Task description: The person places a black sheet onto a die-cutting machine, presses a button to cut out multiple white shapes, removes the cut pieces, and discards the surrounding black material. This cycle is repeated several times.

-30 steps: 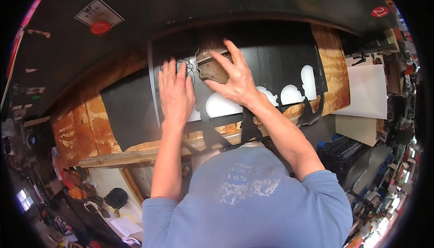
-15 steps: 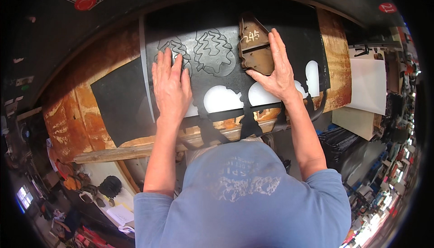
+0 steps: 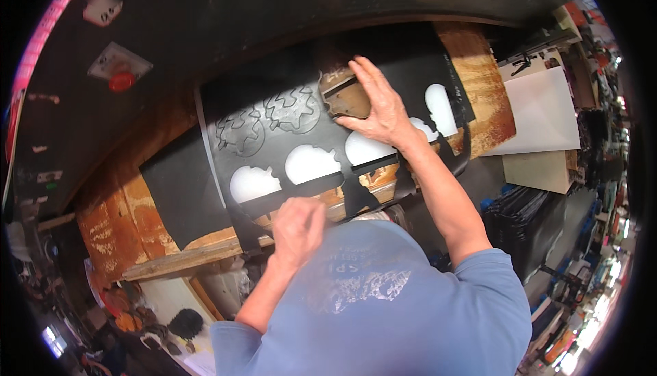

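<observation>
Grasping die [image 3: 350,102] by its edges atop sheet [image 3: 414,71] with right hand [image 3: 384,112], likely to steady it. Holding left hand [image 3: 299,229] curled by sheet's near edge; cannot tell whether gripping anything.

A brown metal cutter [image 3: 352,103], with a dark crossbar and pale marks on its twelve o'clock part, sits on a black sheet [image 3: 410,78]. Between eight and nine o'clock from it, two rounded, wavy outlines [image 3: 292,109] mark the sheet. Curved openings [image 3: 311,164] showing white line the sheet's six o'clock side.
</observation>
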`<state>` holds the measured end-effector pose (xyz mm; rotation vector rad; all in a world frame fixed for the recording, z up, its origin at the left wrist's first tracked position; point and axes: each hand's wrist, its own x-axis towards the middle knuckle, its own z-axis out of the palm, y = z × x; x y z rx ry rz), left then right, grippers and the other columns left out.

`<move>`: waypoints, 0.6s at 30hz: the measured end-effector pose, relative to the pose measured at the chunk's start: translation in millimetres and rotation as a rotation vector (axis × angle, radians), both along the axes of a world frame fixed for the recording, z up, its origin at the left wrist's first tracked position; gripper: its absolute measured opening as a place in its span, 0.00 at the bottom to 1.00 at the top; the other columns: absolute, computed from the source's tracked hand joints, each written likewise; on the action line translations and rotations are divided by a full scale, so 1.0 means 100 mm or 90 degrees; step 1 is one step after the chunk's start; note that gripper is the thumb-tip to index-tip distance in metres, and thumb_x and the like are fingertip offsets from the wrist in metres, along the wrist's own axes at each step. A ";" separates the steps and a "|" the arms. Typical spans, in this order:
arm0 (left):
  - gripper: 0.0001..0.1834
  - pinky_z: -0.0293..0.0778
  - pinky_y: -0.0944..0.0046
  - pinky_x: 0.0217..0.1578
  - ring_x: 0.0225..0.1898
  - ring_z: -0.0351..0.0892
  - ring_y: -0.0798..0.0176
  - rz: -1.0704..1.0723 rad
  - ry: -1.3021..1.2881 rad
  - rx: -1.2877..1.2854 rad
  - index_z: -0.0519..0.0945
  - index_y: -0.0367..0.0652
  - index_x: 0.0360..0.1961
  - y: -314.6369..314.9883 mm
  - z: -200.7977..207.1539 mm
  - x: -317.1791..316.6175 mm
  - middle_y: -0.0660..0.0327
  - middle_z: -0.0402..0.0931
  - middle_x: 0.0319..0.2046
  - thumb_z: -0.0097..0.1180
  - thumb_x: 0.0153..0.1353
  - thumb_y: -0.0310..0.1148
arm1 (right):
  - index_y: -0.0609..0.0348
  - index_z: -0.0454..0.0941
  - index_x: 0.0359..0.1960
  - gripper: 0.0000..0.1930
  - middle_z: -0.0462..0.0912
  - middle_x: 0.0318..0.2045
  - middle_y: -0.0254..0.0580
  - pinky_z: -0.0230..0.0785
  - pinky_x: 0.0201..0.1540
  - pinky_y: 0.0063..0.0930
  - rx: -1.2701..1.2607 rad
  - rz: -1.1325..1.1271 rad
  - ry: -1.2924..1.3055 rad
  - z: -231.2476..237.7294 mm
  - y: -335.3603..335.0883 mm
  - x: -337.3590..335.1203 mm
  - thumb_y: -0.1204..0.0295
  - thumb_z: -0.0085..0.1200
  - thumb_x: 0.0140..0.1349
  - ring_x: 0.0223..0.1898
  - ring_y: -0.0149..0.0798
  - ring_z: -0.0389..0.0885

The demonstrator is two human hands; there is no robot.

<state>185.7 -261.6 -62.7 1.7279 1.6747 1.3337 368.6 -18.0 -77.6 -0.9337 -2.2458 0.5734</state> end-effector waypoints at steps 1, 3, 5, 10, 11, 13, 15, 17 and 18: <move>0.06 0.76 0.58 0.37 0.32 0.82 0.53 -0.006 0.067 0.005 0.82 0.39 0.32 0.00 -0.06 0.03 0.57 0.85 0.31 0.68 0.61 0.18 | 0.54 0.62 0.80 0.56 0.64 0.77 0.63 0.64 0.78 0.50 -0.008 -0.005 -0.011 0.01 0.00 -0.01 0.59 0.81 0.49 0.77 0.64 0.66; 0.08 0.75 0.56 0.36 0.31 0.80 0.52 0.016 0.136 0.026 0.81 0.40 0.33 0.03 -0.16 0.07 0.58 0.83 0.31 0.68 0.60 0.18 | 0.55 0.63 0.80 0.55 0.66 0.76 0.58 0.68 0.75 0.47 0.016 -0.012 -0.021 0.07 -0.02 -0.01 0.60 0.81 0.49 0.75 0.61 0.70; 0.10 0.73 0.53 0.34 0.30 0.76 0.50 0.021 0.176 0.057 0.78 0.41 0.34 0.07 -0.22 0.07 0.58 0.82 0.31 0.69 0.60 0.19 | 0.58 0.71 0.74 0.47 0.73 0.69 0.59 0.70 0.72 0.47 0.071 -0.022 0.030 0.20 -0.04 0.04 0.60 0.80 0.52 0.70 0.60 0.74; 0.06 0.74 0.50 0.36 0.32 0.77 0.47 0.054 0.189 0.047 0.81 0.39 0.33 0.09 -0.21 0.07 0.55 0.81 0.31 0.69 0.61 0.22 | 0.62 0.84 0.40 0.06 0.84 0.30 0.36 0.75 0.37 0.27 0.181 -0.183 0.373 0.83 0.12 0.36 0.76 0.70 0.66 0.30 0.32 0.81; 0.06 0.75 0.51 0.37 0.32 0.77 0.47 0.062 0.192 0.060 0.82 0.39 0.32 0.09 -0.20 0.07 0.55 0.81 0.31 0.69 0.61 0.22 | 0.63 0.83 0.38 0.05 0.83 0.31 0.38 0.75 0.37 0.28 0.269 -0.189 0.337 0.97 0.21 0.41 0.76 0.67 0.69 0.31 0.33 0.80; 0.04 0.76 0.51 0.38 0.33 0.78 0.47 0.072 0.198 0.046 0.83 0.38 0.32 0.09 -0.19 0.08 0.54 0.83 0.31 0.69 0.61 0.23 | 0.63 0.82 0.39 0.05 0.83 0.33 0.41 0.75 0.38 0.29 0.253 -0.134 0.303 1.11 0.31 0.46 0.75 0.64 0.71 0.32 0.36 0.81; 0.05 0.76 0.51 0.38 0.33 0.78 0.46 0.075 0.203 0.062 0.83 0.37 0.31 0.10 -0.20 0.09 0.53 0.82 0.30 0.69 0.62 0.23 | 0.64 0.82 0.40 0.04 0.83 0.34 0.43 0.75 0.39 0.30 0.223 -0.147 0.241 1.06 0.24 0.57 0.76 0.63 0.70 0.33 0.37 0.82; 0.06 0.76 0.50 0.38 0.33 0.78 0.46 0.087 0.202 0.067 0.84 0.37 0.29 0.10 -0.21 0.09 0.52 0.82 0.30 0.68 0.63 0.25 | 0.63 0.83 0.39 0.05 0.84 0.32 0.43 0.75 0.37 0.31 0.154 -0.158 0.246 0.85 -0.01 0.75 0.75 0.64 0.70 0.30 0.37 0.81; 0.07 0.76 0.49 0.39 0.34 0.78 0.45 0.086 0.209 0.054 0.84 0.38 0.30 0.11 -0.21 0.09 0.52 0.82 0.30 0.68 0.64 0.27 | 0.63 0.84 0.38 0.05 0.84 0.31 0.42 0.75 0.36 0.31 0.133 -0.170 0.232 0.70 -0.14 0.84 0.74 0.64 0.69 0.29 0.37 0.81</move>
